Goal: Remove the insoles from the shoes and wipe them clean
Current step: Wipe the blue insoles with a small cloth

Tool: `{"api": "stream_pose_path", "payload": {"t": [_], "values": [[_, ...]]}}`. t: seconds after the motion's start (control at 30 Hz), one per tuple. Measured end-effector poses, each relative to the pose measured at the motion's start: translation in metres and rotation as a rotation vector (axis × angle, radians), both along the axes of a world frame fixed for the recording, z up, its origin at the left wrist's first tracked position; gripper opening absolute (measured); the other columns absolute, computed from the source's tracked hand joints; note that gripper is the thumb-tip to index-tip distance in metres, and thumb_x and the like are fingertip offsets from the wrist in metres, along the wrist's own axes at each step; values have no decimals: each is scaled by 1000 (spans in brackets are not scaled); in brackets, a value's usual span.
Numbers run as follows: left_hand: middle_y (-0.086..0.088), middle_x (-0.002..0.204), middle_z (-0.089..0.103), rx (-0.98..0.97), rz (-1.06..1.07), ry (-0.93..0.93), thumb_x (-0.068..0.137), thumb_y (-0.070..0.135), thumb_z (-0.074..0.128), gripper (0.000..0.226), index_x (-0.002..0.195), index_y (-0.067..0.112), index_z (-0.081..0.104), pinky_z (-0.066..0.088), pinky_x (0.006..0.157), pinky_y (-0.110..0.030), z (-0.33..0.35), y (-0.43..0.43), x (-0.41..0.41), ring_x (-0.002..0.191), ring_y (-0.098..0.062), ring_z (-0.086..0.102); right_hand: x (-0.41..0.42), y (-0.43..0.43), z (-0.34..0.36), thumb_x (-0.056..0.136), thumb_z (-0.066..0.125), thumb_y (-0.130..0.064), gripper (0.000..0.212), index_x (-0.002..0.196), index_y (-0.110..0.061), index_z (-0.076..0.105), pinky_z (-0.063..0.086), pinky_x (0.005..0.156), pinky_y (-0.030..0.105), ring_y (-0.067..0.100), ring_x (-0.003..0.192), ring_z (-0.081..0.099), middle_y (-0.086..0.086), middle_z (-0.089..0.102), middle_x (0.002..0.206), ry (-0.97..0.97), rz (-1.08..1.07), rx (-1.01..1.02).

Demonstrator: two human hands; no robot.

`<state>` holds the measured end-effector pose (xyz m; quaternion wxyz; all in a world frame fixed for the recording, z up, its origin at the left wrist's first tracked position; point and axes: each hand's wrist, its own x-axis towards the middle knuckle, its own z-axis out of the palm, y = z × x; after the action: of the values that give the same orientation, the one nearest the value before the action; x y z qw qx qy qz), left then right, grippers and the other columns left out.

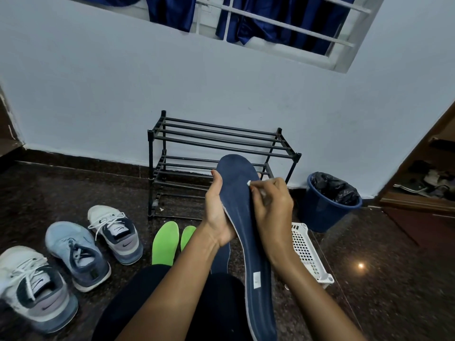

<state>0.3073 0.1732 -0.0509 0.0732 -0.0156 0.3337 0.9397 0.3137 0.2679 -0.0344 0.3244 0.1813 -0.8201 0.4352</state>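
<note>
Left hand (218, 212) curls round the blue insole (242, 217), holding it up in front of the rack (216, 139), toe end up. Right hand (273, 207) pinches a small white wipe (249, 183) against the insole's right edge. Green insoles (165, 242) lie on the floor just before the rack, with the shoes (76, 252) left of it.

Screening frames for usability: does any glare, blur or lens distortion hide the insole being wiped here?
Head view: dim bluish light; one small glare spot on the floor, clear of the work; wide-angle bending tilts the window; nearest shoe soft. The blue insole, left hand, right hand and white wipe read sharp.
</note>
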Motion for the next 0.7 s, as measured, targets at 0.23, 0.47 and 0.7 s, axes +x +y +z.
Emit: {"api": "stream_pose_path", "payload": {"t": [0.23,0.47,0.7], "values": [[-17,109,67,-13,-20,7,91,69,23,86,124,-2,57,52,84,-35,5,1,3,93,-26,66,0,5,-1,87,57,-2,10,90,-4,67,41,71,10,7,78,53,0,50,85,-6,12,11],[-18,119,63,8,-11,29,90,71,21,90,132,-4,51,54,85,-34,5,-4,3,100,-27,64,3,-4,-4,87,57,1,11,90,-2,67,41,72,12,9,78,53,1,50,84,-9,27,-27],[-23,136,51,20,-38,52,88,73,21,94,135,-4,47,50,92,-37,6,-3,4,114,-30,57,7,0,-1,84,59,3,11,87,-3,68,39,70,7,4,76,52,3,51,83,-2,52,18]]}}
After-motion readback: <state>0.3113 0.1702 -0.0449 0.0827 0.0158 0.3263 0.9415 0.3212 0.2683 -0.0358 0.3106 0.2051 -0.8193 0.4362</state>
